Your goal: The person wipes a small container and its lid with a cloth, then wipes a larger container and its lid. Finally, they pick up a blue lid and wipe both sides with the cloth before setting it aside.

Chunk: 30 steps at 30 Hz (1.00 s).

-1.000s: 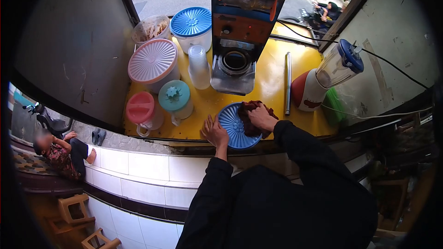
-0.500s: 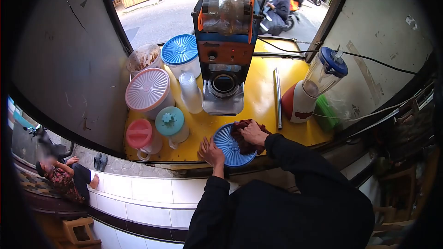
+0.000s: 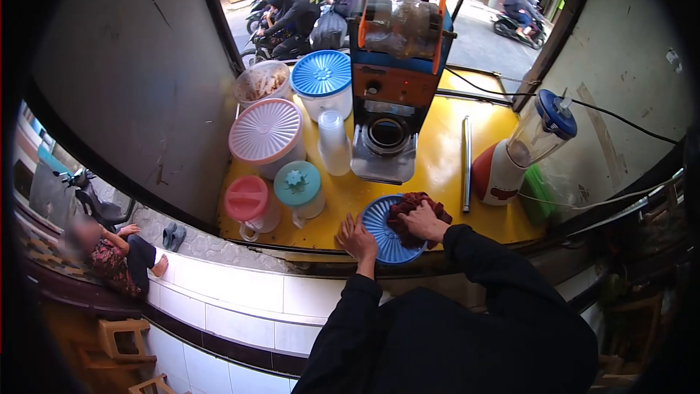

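The left hand (image 3: 356,239), fingers loosely spread, is at the rim of the blue lid (image 3: 379,228), likely light, stiff and best held there; the right hand (image 3: 425,223) presses soft cloth (image 3: 400,217) onto it, grip unclear, on the yellow counter (image 3: 335,203), before the machine (image 3: 394,87)

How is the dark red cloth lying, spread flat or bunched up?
Bunched up: the cloth forms a crumpled heap under the right hand, over part of the blue lid.
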### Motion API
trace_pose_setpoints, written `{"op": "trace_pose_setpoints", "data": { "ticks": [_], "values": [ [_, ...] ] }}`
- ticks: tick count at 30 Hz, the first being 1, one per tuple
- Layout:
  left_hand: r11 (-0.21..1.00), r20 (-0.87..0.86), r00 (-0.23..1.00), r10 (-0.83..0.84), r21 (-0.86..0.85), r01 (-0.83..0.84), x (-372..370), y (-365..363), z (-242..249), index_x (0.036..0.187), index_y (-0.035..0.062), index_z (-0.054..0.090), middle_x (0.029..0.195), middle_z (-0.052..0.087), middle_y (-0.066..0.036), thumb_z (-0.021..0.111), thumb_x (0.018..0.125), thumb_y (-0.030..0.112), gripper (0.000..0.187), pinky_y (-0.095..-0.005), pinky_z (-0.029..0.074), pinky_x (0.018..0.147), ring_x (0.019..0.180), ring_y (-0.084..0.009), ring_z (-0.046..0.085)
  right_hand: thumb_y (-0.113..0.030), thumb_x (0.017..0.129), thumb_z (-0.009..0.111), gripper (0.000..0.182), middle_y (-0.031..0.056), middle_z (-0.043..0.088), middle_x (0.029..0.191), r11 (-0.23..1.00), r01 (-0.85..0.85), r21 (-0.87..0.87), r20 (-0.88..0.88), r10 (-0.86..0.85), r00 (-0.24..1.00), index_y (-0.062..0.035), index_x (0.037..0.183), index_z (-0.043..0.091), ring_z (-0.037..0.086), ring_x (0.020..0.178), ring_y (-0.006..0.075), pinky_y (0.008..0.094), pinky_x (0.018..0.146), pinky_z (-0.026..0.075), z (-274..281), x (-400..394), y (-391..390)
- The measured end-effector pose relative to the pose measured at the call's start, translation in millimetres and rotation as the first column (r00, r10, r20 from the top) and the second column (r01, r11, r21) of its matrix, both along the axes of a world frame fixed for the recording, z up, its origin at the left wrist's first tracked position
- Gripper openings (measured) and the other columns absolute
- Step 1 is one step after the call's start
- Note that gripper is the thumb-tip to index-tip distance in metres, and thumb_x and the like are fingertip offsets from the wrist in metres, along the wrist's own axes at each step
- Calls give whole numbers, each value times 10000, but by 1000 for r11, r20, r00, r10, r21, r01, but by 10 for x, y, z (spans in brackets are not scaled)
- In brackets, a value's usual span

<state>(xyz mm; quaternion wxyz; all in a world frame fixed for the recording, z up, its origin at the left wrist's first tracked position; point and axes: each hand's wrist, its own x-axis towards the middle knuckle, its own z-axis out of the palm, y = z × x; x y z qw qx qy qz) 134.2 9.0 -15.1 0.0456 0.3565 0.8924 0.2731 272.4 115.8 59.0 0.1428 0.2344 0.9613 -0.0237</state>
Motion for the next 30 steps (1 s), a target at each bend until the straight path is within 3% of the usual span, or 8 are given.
{"op": "trace_pose_setpoints", "data": {
  "ticks": [2,5,13,16,17,22,28,30],
  "values": [
    [1000,2,1000,-9,5,9,3,14,-24,1115,203,546,1283,408,-1,441,839,176,297,-507,127,997,1199,-234,318,-168,763,449,261,72,610,696,997,-7,80,-65,12,998,-125,1003,543,586,662,241,412,688,326,-235,47,130],
    [1000,-8,1000,3,7,-3,1,20,-1,1112,203,548,1281,409,1,438,837,180,296,-504,132,996,1195,-231,322,-156,771,430,314,97,611,810,980,188,67,-74,-183,980,-112,1071,512,584,753,254,406,705,352,-255,-9,42],
    [1000,-31,999,-6,-5,6,3,10,4,1120,194,538,1275,416,-5,421,842,182,303,-496,146,993,1192,-231,325,-145,734,449,432,83,588,947,980,191,-53,-106,-196,975,-120,1165,464,564,820,231,391,723,333,-259,12,-262],
    [1000,-9,1000,0,12,0,6,5,39,1121,193,536,1265,427,-6,413,843,181,304,-499,146,993,1192,-237,331,-151,742,440,446,86,591,929,991,134,26,-33,-133,991,-105,1185,450,563,814,238,404,726,328,-72,49,-187],
    [1000,-12,1000,10,19,-10,4,13,46,1121,193,536,1265,427,-6,413,843,181,304,-499,146,993,1192,-237,331,-144,771,406,361,90,603,850,988,121,93,-121,-109,987,-93,1118,493,561,731,261,391,691,329,-172,68,-136],
    [999,9,999,33,35,-34,12,23,-14,1119,195,534,1255,435,-5,421,835,183,305,-511,155,991,1186,-230,345,-132,772,406,284,107,601,750,976,113,188,-137,-88,987,-74,1023,525,566,712,259,389,682,330,-301,-71,-73],
    [994,5,996,84,68,-84,27,20,-43,1118,165,529,1251,435,-16,423,803,124,335,-505,165,994,1175,-232,356,-134,714,464,212,115,601,776,986,168,-5,-228,-164,960,-54,901,524,570,711,279,389,666,364,-347,-93,-276],
    [992,2,998,64,105,-64,27,28,-47,1117,162,528,1252,432,-16,433,784,113,350,-505,171,991,1174,-232,356,-136,678,501,325,110,596,835,978,209,-30,-231,-210,950,-77,996,531,567,751,267,368,677,375,-256,-55,-385]
  ]
}}
